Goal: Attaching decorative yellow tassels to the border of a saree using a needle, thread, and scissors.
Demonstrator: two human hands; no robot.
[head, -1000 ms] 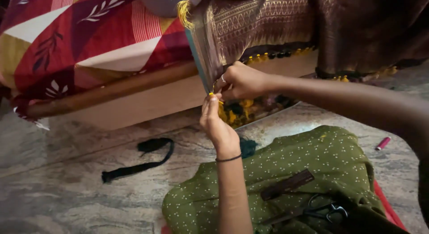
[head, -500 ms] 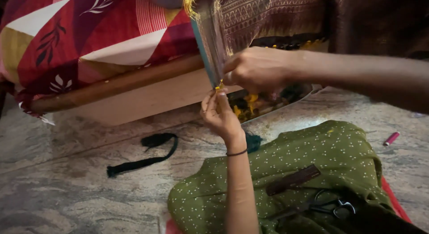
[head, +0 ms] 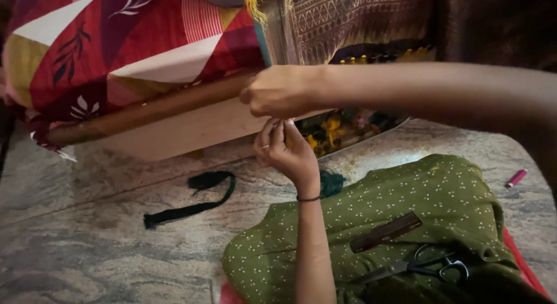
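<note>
Fringe work on the brown patterned cloth (head: 360,19) hanging off the bed (head: 145,54) looks only partway done — my right hand (head: 281,92) and left hand (head: 287,153) both pinch its yellow threads (head: 285,135), scissors (head: 432,264) lying untouched on my lap.

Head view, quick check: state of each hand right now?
Left hand: fingers pinched shut just under the right hand; what they hold cannot be told.
Right hand: closed at the woven brown fabric's hanging edge; grip hidden.
</note>
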